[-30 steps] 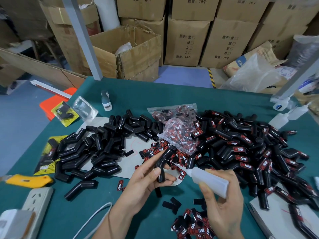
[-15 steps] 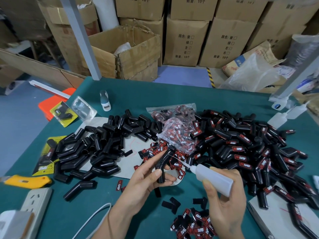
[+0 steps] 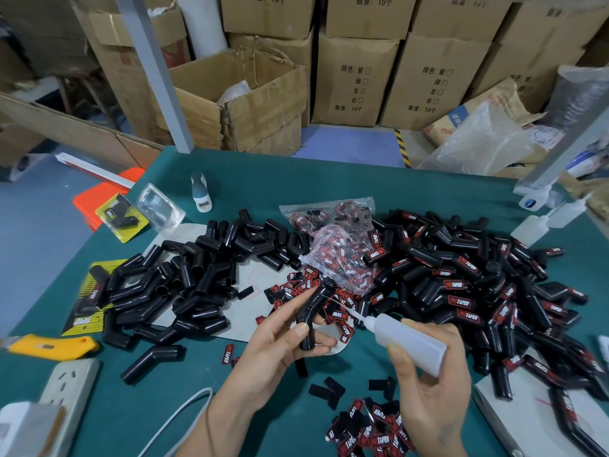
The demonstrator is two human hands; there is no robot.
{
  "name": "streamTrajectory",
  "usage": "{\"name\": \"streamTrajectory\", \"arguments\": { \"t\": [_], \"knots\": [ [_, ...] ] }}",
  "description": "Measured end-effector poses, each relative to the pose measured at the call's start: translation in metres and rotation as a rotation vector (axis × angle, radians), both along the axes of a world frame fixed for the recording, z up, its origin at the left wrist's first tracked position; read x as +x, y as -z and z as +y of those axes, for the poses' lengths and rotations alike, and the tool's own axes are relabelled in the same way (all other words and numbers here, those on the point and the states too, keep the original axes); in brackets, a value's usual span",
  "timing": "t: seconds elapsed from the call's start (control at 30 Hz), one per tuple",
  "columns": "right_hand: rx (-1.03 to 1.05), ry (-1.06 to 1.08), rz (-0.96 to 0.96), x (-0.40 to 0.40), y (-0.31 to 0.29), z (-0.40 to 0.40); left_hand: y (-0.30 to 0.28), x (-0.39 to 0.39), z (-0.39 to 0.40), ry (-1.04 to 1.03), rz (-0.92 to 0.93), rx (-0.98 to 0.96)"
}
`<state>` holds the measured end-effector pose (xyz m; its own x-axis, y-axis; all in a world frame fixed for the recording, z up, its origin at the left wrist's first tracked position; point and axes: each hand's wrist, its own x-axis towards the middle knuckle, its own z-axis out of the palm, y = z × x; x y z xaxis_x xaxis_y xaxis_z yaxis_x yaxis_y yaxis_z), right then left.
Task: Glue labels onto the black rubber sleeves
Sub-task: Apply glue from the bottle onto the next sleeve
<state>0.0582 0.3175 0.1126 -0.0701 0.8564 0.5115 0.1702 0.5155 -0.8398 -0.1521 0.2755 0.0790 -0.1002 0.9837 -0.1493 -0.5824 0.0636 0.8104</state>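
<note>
A bent black sleeve is held above the green table, pinched at its lower leg between the thumb and fingers of the left hand, with the upper leg free and facing the nozzle. The right hand is wrapped around a white glue bottle, whose fine tip reaches the sleeve's upper leg; whether it touches cannot be told. The sleeve looks light, soft and slightly flexible, probably grippy rather than slippery, so a gentle pinch below the bend should suffice and keep fingers off the glued face. Loose labels lie near the right wrist, and more just behind the sleeve. Unlabelled sleeves are heaped to the left, labelled sleeves to the right.
</note>
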Motion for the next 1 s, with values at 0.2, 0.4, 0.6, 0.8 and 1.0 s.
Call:
{"name": "streamTrajectory", "arguments": {
  "t": [0.2, 0.4, 0.6, 0.8, 1.0],
  "knots": [
    [-0.003, 0.004, -0.001, 0.0007, 0.0001, 0.0000, 0.0046, -0.0010, -0.0005, -0.039, -0.011, -0.002],
    [-0.002, 0.009, 0.000, 0.0002, 0.0001, 0.0004, 0.0061, -0.0013, -0.0004, -0.059, -0.002, -0.016],
    [-0.017, 0.019, 0.004, 0.0013, 0.0028, 0.0002, 0.0037, -0.0018, -0.0003, -0.053, -0.044, -0.021],
    [-0.017, 0.018, 0.002, 0.0017, 0.0037, 0.0005, 0.0018, -0.0022, -0.0006, -0.021, -0.070, -0.014],
    [-0.014, 0.025, 0.000, 0.0021, 0.0031, 0.0004, 0.0008, -0.0024, -0.0005, -0.010, -0.069, -0.014]
  ]
}}
